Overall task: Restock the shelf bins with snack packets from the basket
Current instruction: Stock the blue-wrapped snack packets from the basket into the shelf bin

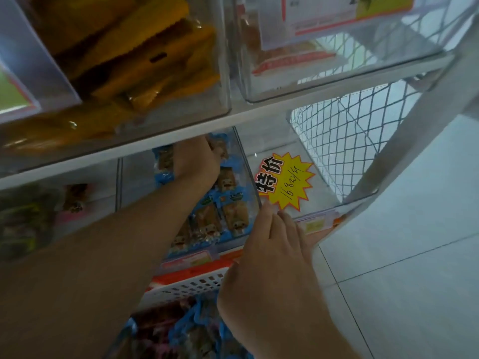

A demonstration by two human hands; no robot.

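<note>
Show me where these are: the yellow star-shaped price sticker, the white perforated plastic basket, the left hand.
yellow star-shaped price sticker [285, 181]: head view, its centre.
white perforated plastic basket [191, 283]: head view, its far rim.
left hand [195, 160]: head view, its back.

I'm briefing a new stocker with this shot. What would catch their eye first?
Probably the yellow starburst price sign on the clear lower bin at centre right, with the right hand resting at that bin's front edge. Next, the left hand reaching into the neighbouring bin of blue snack packets.
</note>
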